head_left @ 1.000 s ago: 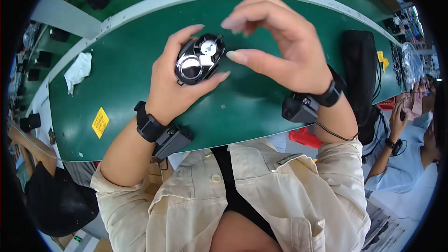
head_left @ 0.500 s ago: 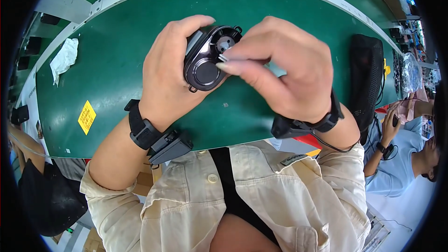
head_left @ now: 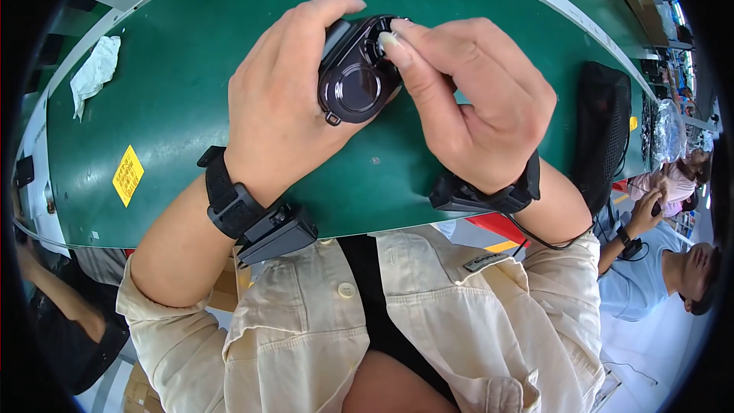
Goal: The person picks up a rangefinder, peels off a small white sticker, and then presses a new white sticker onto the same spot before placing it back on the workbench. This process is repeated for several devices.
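Observation:
My left hand (head_left: 279, 99) is wrapped round a glossy black oblong device (head_left: 356, 90) with a flat round face at its near end, a round recess at its far end and a small loop on the rim. The device is held up above the green tabletop. At the recess, my right hand (head_left: 482, 99) pinches with thumb and forefinger. A sliver of something pale and small shows by the fingertips; most of it is hidden, so its kind is unclear. Those fingers cover much of the recess.
On the green table (head_left: 183, 107) lie a crumpled white wrapper (head_left: 95, 76) and a yellow printed label (head_left: 128, 176) at left. A black mesh pouch (head_left: 602, 134) is at right, with a clear plastic bag (head_left: 669, 130) beyond it. Other people (head_left: 650, 260) sit at right and left.
The device and both hands have moved away from me. My right fingertips have gone from just above the middle of the device to its far recess, bringing the small pale piece there.

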`<state>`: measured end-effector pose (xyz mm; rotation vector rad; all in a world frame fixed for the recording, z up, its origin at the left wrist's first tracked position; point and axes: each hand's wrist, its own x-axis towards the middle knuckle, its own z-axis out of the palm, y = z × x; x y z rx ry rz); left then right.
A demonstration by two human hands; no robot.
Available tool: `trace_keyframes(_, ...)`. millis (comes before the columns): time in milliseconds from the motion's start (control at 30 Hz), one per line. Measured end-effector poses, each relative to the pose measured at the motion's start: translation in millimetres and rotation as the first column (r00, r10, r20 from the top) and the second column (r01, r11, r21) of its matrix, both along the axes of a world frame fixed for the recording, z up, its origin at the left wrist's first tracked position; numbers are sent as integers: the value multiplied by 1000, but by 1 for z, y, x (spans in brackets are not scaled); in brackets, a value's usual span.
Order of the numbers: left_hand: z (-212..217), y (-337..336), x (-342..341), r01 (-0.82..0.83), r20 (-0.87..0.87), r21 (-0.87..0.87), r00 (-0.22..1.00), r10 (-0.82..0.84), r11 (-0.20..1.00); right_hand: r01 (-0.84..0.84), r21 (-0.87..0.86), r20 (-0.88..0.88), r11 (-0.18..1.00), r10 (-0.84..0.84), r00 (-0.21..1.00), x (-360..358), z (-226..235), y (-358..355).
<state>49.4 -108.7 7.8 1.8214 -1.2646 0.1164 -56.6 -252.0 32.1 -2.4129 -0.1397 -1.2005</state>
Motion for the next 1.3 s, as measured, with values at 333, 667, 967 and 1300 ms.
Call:
trace_keyframes(333,2,-1,-3,-79,-13,19,997,79,997,109,192,-322,975,-43,946,-4,18,7)
trace_keyframes(667,5,-1,-7,76,-179,-4,981,-76,997,-131,974,-45,183,729,683,7,0,-18)
trace_keyframes(967,7,-1,-9,77,-215,49,975,-65,996,-139,932,-103,335,613,783,2,-4,2)
trace_keyframes(1300,0,-6,-6,61,-20,-107,998,-63,992,-144,934,337,-326,674,658,7,-9,-2)
